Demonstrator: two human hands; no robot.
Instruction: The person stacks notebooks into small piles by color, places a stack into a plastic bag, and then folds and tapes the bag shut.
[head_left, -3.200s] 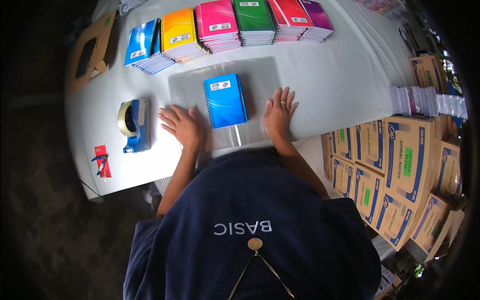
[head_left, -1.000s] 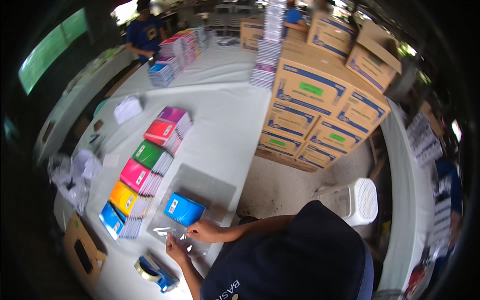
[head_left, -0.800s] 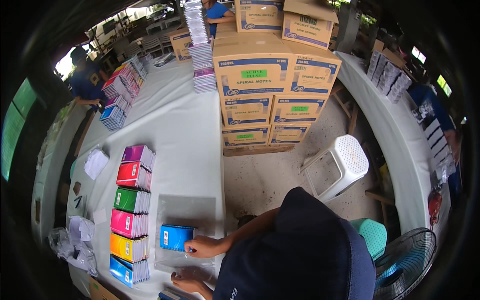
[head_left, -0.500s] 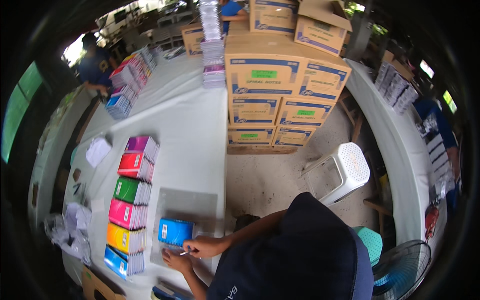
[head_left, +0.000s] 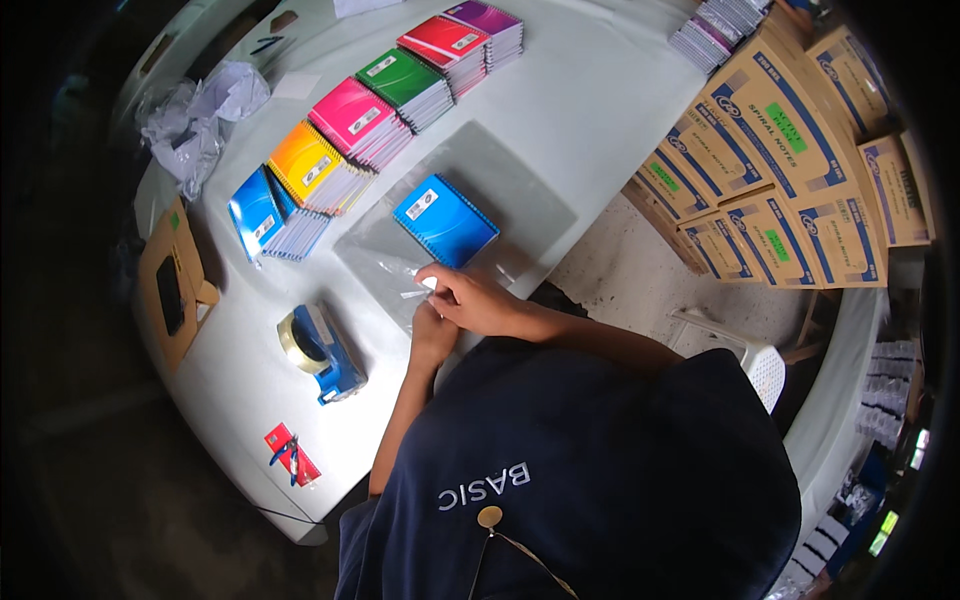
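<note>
A blue spiral notebook (head_left: pixel 446 218) lies on a grey translucent sheet (head_left: pixel 535 190) on the table, just beyond my hands. My right hand (head_left: pixel 482 303) is closed, with a small white piece (head_left: pixel 429 283) at its fingertips; its kind is too small to tell. Against it, my left hand (head_left: pixel 432 334) has its fingers bent inward, partly hidden under the right hand. Whatever it pinches does not show. Clear, shiny plastic shows on the sheet beside my fingers.
Left of the sheet runs a row of notebook stacks, including pink (head_left: pixel 352 115) and yellow (head_left: pixel 305 162). A blue tape dispenser (head_left: pixel 337 360), pliers on a red packet (head_left: pixel 292 456), crumpled plastic (head_left: pixel 205 115) and an open carton (head_left: pixel 172 290) are nearby. Stacked cartons (head_left: pixel 770 130) and a white stool (head_left: pixel 765 375) stand right.
The view has turned and come closer, bringing the tape dispenser and pliers into full sight. My hands have drawn together, the right now over the left. The blue notebook still lies on the sheet.
</note>
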